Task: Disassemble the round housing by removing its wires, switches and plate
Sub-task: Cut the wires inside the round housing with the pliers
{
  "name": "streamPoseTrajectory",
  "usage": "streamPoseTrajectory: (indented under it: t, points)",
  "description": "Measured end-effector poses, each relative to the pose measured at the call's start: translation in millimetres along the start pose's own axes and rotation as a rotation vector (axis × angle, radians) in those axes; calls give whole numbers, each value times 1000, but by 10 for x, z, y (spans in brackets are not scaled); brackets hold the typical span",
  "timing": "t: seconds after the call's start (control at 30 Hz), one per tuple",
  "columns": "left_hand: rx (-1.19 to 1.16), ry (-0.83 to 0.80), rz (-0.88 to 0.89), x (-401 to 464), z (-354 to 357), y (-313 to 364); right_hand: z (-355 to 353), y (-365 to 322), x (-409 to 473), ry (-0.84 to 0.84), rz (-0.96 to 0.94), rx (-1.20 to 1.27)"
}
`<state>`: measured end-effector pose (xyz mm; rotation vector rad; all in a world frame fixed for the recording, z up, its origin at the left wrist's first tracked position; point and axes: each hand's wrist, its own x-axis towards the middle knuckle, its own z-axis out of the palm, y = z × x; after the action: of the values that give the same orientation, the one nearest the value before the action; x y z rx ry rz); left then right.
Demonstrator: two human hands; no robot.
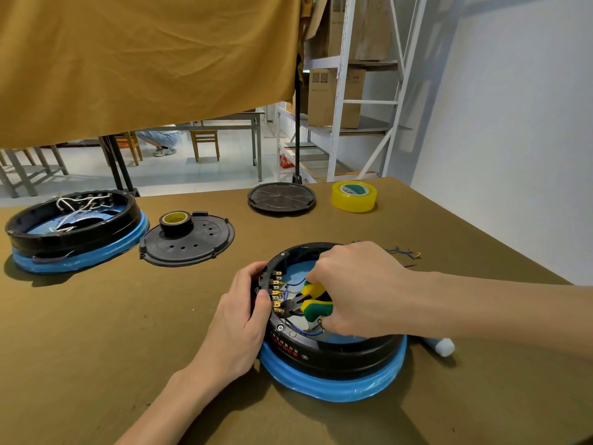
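Left hand [247, 313] grips the round housing's [333, 358] near-left rim, steadying it mid-table; right hand [356, 290] closes round yellow-green pliers [305, 303], nose at the brass terminals [277, 292]. Best to pull straight out along each tab, no twisting. The table edge [481, 239] is close on the right, with open room left.

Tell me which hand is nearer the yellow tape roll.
Right. The right hand works inside the round housing, below the yellow tape roll; the left hand grips its far-side rim.

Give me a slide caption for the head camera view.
Left hand steadies the round housing while the right hand works yellow-green pliers at its brass terminals.
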<state>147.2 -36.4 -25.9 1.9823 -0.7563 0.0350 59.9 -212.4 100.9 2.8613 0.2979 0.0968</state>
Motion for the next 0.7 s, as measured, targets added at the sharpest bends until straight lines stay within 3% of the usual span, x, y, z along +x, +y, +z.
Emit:
streamPoseTrajectory:
  t: [0.43, 0.57, 0.7]
  points:
    - [34, -8, -5, -2, -13, -4, 54, -37, -31, 25, -31, -52]
    - [42, -8, -5, 8, -8, -23, 7, 33, -9, -45, 62, 51]
    - [39, -9, -4, 6, -9, -32, 117, -56, -58, 63, -73, -129]
